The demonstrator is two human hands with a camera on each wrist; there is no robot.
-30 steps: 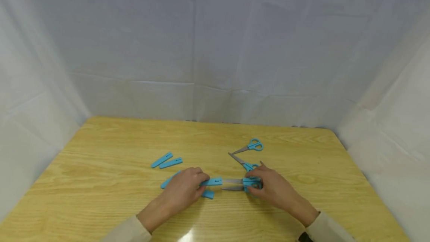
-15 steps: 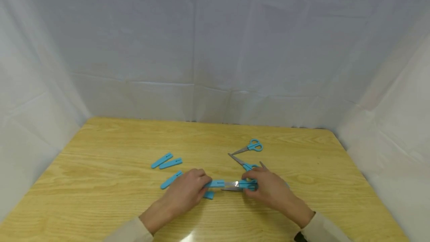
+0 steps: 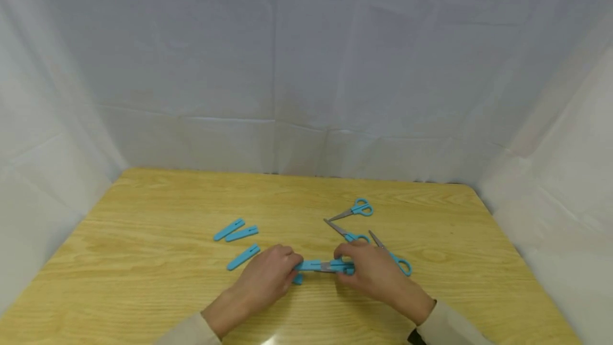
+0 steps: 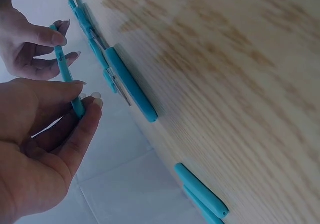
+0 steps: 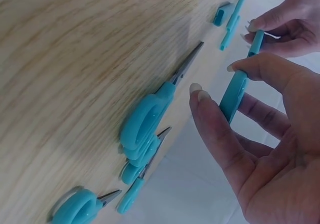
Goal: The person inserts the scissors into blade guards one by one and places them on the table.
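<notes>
Hands [image 3: 270,274] hold scissors [image 3: 340,265] (partly in sheath [image 3: 310,265]) between them.

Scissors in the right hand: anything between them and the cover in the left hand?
Nothing visible. The scissors in the right hand line up with the cover in the left hand, a short stretch of blade showing between. A loose cover lies on the table, off that line.

Two sheaths [image 3: 230,229] lay on the surface [image 3: 167,206] at left, a third sheath [image 3: 243,257] before them. A fourth sheath [image 3: 298,280] lay partly hidden by the left hand [image 3: 269,274]. Between the hands — sheath left, scissors right — the held scissors [image 3: 341,263] sat partly in the held sheath [image 3: 310,265]. Two loose scissors [image 3: 361,207] lay behind the right hand [image 3: 370,271]; another pair [image 3: 404,266] lay rightward.
</notes>
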